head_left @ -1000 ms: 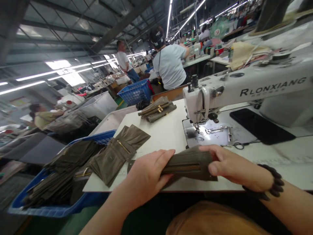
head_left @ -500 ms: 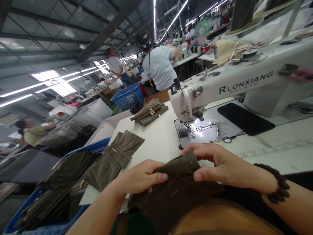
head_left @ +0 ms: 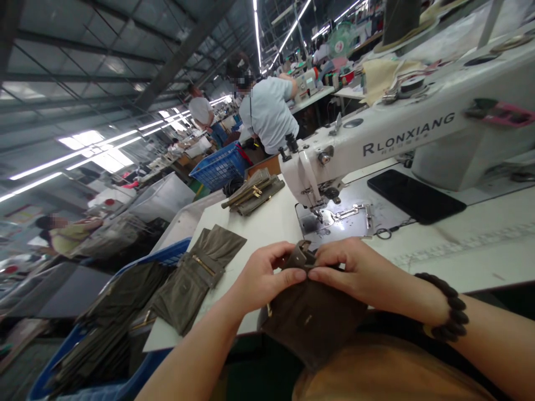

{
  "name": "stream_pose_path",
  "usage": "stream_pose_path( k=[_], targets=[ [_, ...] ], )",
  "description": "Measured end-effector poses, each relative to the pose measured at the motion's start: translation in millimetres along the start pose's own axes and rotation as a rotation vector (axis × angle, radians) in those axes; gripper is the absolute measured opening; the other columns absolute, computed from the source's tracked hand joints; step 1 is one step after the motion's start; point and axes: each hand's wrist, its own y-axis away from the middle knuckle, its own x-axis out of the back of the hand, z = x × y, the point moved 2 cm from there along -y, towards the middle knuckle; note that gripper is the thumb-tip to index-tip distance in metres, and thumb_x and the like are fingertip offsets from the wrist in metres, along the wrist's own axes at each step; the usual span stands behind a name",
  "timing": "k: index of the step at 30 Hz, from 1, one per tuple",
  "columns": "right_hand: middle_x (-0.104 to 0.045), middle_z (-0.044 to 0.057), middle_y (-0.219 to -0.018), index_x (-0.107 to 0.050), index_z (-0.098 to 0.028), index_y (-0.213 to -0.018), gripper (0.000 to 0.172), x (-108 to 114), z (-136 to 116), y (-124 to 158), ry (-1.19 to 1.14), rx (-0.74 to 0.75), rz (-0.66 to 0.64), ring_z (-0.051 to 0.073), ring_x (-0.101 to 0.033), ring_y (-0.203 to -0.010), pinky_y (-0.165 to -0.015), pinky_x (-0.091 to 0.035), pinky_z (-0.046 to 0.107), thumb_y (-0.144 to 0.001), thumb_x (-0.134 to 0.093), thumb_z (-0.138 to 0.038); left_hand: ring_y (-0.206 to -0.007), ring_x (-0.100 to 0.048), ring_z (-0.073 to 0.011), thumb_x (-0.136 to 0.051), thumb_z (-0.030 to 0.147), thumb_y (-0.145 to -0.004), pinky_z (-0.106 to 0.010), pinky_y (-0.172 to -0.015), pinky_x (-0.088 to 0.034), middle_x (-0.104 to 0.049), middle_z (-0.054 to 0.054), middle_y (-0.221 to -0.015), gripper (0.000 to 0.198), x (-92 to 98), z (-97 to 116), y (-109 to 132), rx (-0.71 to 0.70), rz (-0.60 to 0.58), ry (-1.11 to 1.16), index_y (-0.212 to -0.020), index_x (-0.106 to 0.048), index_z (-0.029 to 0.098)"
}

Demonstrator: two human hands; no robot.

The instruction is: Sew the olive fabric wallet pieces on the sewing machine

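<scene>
A dark olive fabric piece [head_left: 315, 317] with a small metal zipper end at its left side hangs at the table's front edge. My left hand [head_left: 267, 275] pinches its upper edge from the left, thumb on top. Close beside it, my right hand [head_left: 349, 270] grips the same edge, a dark bead bracelet on the wrist. Between the hands the fabric's top is folded into a small loop. Just beyond them is the sewing machine [head_left: 311, 178], its needle area lit. Left of my hands, another olive piece with a zipper [head_left: 194, 278] lies across the table edge.
A phone [head_left: 416, 195] and small scissors [head_left: 383, 233] lie right of the needle. Folded zippered pieces [head_left: 253, 192] rest at the table's back. A blue basket [head_left: 62, 345] holds dark fabric at left. A person [head_left: 270, 111] sits ahead.
My hands have come closer together on the fabric, the left moving right and up. The fabric's top edge, stretched out before, is now bunched and folded between them.
</scene>
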Motion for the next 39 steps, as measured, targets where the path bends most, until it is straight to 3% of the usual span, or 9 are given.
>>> stream_pose_path(
  k=[6,15,30,35,39],
  targets=[
    [-0.054,-0.001,-0.067,-0.054,-0.016,-0.055,0.034,10,-3,7,0.141,0.008,-0.083,0.008,-0.046,-0.057,-0.052,-0.030,0.022,-0.085,-0.047,-0.031,-0.072,-0.055,-0.0147,-0.066,0.031,-0.071,-0.022,-0.067,-0.042,-0.063,-0.002,-0.080,0.024,-4.0,-4,1,0.120,0.102,0.131,-0.087,-0.064,0.013],
    [-0.054,0.003,-0.065,-0.061,-0.016,-0.058,0.033,6,-6,2,0.412,0.030,-0.003,0.011,-0.046,-0.058,-0.052,-0.030,0.023,-0.085,-0.047,-0.029,-0.072,-0.056,-0.0146,-0.069,0.033,-0.067,-0.022,-0.068,-0.041,-0.065,-0.003,-0.080,0.029,-7.1,-4,-2,0.133,0.149,0.228,-0.087,-0.064,0.012],
    [-0.053,0.001,-0.061,-0.055,-0.016,-0.053,0.034,7,-4,-3,0.346,0.038,-0.011,0.010,-0.045,-0.056,-0.051,-0.028,0.024,-0.083,-0.047,-0.030,-0.063,-0.055,-0.0108,-0.072,0.027,-0.065,-0.021,-0.061,-0.042,-0.062,-0.001,-0.073,0.023,-10.0,-13,-1,0.173,0.170,0.466,-0.079,-0.062,0.012],
    [-0.053,0.000,-0.060,-0.050,-0.017,-0.051,0.036,10,3,-1,0.183,-0.028,-0.031,0.010,-0.045,-0.054,-0.049,-0.029,0.024,-0.081,-0.049,-0.037,-0.061,-0.054,-0.0105,-0.071,0.029,-0.064,-0.021,-0.060,-0.041,-0.062,0.000,-0.071,0.025,-6.0,-13,-3,0.181,0.212,0.407,-0.078,-0.062,0.012],
    [-0.056,0.000,-0.067,-0.054,-0.017,-0.057,0.027,15,17,1,0.061,-0.096,-0.049,0.011,-0.046,-0.057,-0.049,-0.032,0.023,-0.076,-0.053,-0.037,-0.058,-0.054,-0.0113,-0.070,0.033,-0.063,-0.021,-0.056,-0.040,-0.062,0.000,-0.068,0.025,2.0,-13,-5,0.204,0.270,0.249,-0.076,-0.062,0.012]
  ],
)
